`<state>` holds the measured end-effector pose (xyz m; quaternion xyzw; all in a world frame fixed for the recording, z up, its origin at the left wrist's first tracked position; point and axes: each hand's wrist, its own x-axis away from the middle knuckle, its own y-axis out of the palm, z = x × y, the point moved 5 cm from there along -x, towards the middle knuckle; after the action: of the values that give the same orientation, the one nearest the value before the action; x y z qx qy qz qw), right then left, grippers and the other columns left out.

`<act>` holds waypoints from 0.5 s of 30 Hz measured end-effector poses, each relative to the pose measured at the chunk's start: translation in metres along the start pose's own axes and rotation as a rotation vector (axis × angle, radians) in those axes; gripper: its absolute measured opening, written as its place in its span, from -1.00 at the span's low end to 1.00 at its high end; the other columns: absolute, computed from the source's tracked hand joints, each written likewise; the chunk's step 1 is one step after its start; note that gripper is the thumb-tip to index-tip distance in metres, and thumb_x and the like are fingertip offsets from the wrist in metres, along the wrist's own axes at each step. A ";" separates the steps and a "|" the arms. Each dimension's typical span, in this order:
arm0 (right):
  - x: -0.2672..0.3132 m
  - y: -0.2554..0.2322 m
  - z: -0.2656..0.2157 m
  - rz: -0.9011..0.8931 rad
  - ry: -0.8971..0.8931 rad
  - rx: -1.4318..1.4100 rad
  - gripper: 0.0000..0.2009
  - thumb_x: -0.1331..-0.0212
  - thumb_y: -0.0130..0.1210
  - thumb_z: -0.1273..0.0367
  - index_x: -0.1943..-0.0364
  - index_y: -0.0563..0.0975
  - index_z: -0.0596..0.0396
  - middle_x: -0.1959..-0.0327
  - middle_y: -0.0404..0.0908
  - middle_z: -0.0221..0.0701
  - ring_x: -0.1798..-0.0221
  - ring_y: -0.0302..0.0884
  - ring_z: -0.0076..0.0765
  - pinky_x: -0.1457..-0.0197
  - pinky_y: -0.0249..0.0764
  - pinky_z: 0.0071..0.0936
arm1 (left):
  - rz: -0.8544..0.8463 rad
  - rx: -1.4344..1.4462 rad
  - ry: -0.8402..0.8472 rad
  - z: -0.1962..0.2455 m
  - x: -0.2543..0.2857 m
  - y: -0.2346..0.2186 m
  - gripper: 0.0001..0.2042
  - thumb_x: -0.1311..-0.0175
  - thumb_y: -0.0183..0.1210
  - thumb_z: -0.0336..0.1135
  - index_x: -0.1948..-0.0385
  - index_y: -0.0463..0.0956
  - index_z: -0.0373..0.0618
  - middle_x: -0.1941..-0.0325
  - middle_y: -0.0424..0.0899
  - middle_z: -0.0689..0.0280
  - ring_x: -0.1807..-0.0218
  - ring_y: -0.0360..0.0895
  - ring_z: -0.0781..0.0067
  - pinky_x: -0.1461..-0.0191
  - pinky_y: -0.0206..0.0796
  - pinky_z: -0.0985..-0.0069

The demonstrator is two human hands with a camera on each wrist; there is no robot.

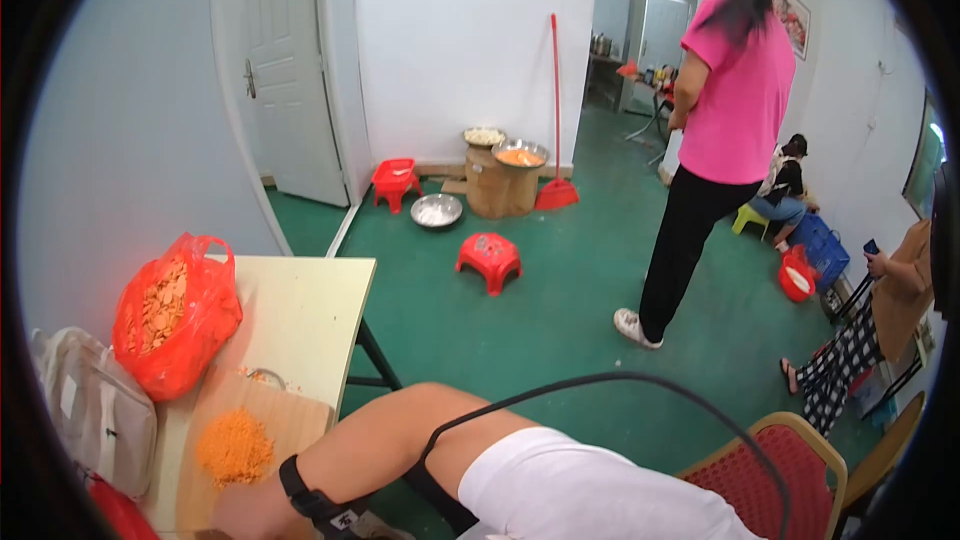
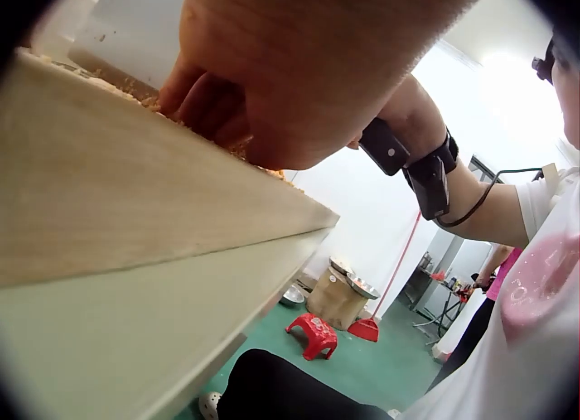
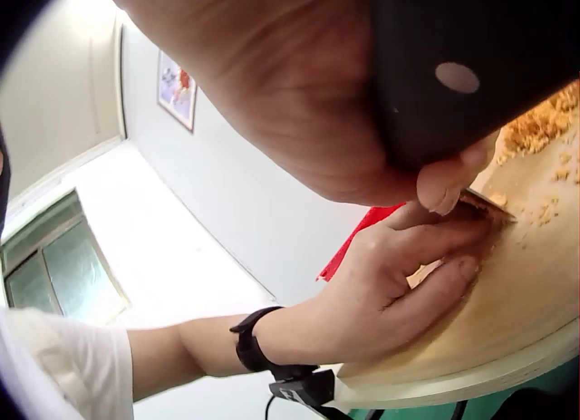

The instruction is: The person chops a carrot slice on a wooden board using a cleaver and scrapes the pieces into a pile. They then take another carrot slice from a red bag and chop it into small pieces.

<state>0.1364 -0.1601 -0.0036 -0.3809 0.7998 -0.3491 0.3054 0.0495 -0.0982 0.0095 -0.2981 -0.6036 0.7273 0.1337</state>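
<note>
Bulging with orange slices (image 1: pixel 160 305), a red bag (image 1: pixel 217 325) stands in the head view beside a board (image 1: pixel 300 420) bearing orange shreds (image 1: pixel 235 447), the left hand (image 1: pixel 255 512) across one end. The left wrist view shows that hand's fingers curled down, hold unclear. In the right wrist view the right hand (image 3: pixel 299 103) grips a knife (image 3: pixel 492 205), blade slanting lower right at the board beside those fingertips.

the lower edge of the head view cuts off the right hand (image 1: pixel 245 511). most of the knife blade (image 3: pixel 490 206) is hidden.
</note>
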 end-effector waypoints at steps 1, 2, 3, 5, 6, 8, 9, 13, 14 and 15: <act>-0.002 0.001 0.003 -0.033 0.027 0.018 -0.70 0.24 0.34 0.21 0.49 0.67 0.18 0.53 0.65 -0.13 0.39 0.65 0.00 0.31 0.51 -0.24 | -0.014 -0.012 -0.003 0.001 0.002 0.000 -0.79 -0.30 0.08 -0.39 0.24 0.54 -0.42 0.23 0.60 -0.13 0.24 0.51 -0.15 0.21 0.37 0.19; 0.000 0.000 0.003 -0.027 0.025 0.011 -0.70 0.24 0.34 0.21 0.49 0.67 0.18 0.53 0.65 -0.13 0.39 0.65 0.00 0.31 0.51 -0.24 | 0.002 -0.036 -0.024 0.002 0.002 0.001 -0.78 -0.30 0.09 -0.38 0.25 0.54 -0.43 0.26 0.61 -0.12 0.27 0.52 -0.14 0.23 0.37 0.20; 0.005 -0.005 -0.002 -0.017 0.032 0.079 -0.70 0.22 0.33 0.20 0.49 0.67 0.18 0.52 0.65 -0.14 0.38 0.65 0.00 0.30 0.51 -0.24 | 0.018 -0.063 -0.042 0.002 0.001 0.001 -0.78 -0.30 0.09 -0.38 0.26 0.54 -0.43 0.28 0.61 -0.11 0.29 0.52 -0.12 0.25 0.36 0.21; 0.010 -0.005 -0.007 0.003 0.035 0.141 -0.69 0.21 0.33 0.19 0.48 0.67 0.18 0.52 0.66 -0.15 0.37 0.65 -0.01 0.30 0.51 -0.24 | -0.012 -0.063 -0.066 -0.004 0.004 0.008 -0.78 -0.31 0.09 -0.38 0.29 0.54 -0.44 0.32 0.61 -0.11 0.32 0.53 -0.09 0.27 0.36 0.23; 0.013 -0.003 -0.008 0.010 0.037 0.164 -0.70 0.18 0.31 0.20 0.48 0.67 0.19 0.52 0.66 -0.16 0.36 0.65 -0.01 0.29 0.51 -0.24 | -0.036 -0.051 -0.089 -0.006 0.004 0.009 -0.78 -0.31 0.08 -0.38 0.32 0.54 -0.45 0.35 0.61 -0.11 0.34 0.53 -0.06 0.29 0.36 0.24; 0.016 -0.005 -0.005 0.038 0.053 0.182 -0.70 0.16 0.30 0.20 0.47 0.67 0.20 0.52 0.66 -0.17 0.36 0.65 -0.01 0.28 0.51 -0.25 | -0.068 -0.067 -0.103 -0.004 0.002 0.007 -0.78 -0.31 0.07 -0.38 0.35 0.54 -0.44 0.38 0.61 -0.10 0.36 0.53 -0.03 0.30 0.35 0.25; 0.018 -0.006 -0.005 0.001 0.054 0.142 -0.72 0.14 0.27 0.22 0.47 0.67 0.20 0.51 0.67 -0.18 0.35 0.65 -0.03 0.27 0.51 -0.26 | -0.088 -0.076 -0.131 -0.002 0.001 0.006 -0.77 -0.32 0.07 -0.38 0.39 0.54 -0.44 0.41 0.61 -0.08 0.37 0.53 0.01 0.31 0.35 0.27; 0.037 -0.025 -0.031 -0.014 0.036 0.029 -0.72 -0.06 0.10 0.33 0.29 0.62 0.33 0.34 0.64 0.01 0.29 0.56 0.07 0.19 0.45 -0.12 | -0.088 -0.063 -0.160 -0.007 0.002 0.009 -0.78 -0.33 0.05 -0.39 0.39 0.54 -0.43 0.39 0.62 -0.05 0.37 0.52 0.04 0.32 0.35 0.28; 0.032 -0.020 -0.026 -0.009 0.040 0.024 -0.72 -0.06 0.10 0.33 0.29 0.62 0.33 0.34 0.64 0.01 0.29 0.56 0.07 0.19 0.45 -0.12 | -0.085 -0.082 -0.136 -0.012 0.005 0.013 -0.78 -0.33 0.04 -0.38 0.35 0.55 -0.41 0.37 0.63 -0.05 0.35 0.54 0.02 0.30 0.35 0.28; 0.021 -0.009 -0.019 -0.005 -0.009 0.062 -0.72 -0.05 0.13 0.31 0.32 0.63 0.32 0.36 0.64 0.00 0.32 0.56 0.06 0.21 0.45 -0.12 | -0.081 -0.100 -0.112 -0.014 0.005 0.016 -0.79 -0.33 0.04 -0.38 0.31 0.55 -0.40 0.35 0.64 -0.04 0.33 0.55 0.01 0.29 0.36 0.28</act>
<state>0.1144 -0.1756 0.0097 -0.3750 0.7862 -0.3728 0.3197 0.0564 -0.0879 -0.0081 -0.2386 -0.6572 0.7058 0.1143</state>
